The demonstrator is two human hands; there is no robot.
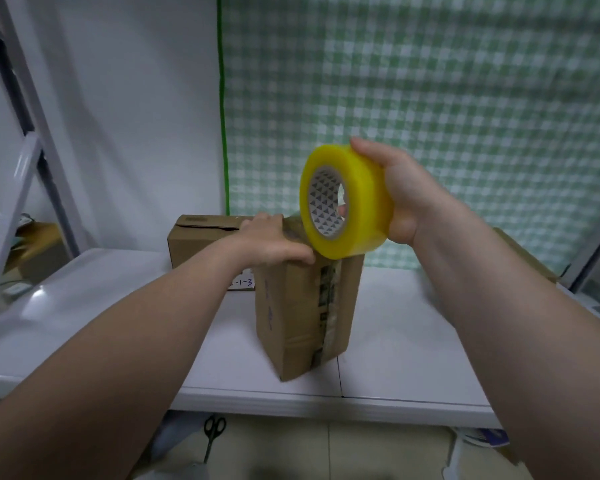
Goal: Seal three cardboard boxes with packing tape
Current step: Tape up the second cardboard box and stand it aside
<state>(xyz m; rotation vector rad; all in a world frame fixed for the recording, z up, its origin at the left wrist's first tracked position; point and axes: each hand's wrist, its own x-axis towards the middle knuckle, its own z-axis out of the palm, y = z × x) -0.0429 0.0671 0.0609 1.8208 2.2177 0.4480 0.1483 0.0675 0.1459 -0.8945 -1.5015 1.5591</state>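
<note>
On the floor, black-handled scissors [212, 432] were seen before the white table [395, 341]. On its near part a tall brown cardboard box [291, 317] was stood on end, long axis upright, a tape strip [326, 306] running down the facing side. Its top was pressed by the left hand [274, 242], fingers laid flat. Just right of them, at the top edge, the yellow roll of packing tape [357, 202] was clamped in the right hand [399, 199]. A second brown cardboard box [201, 237] lay behind.
</note>
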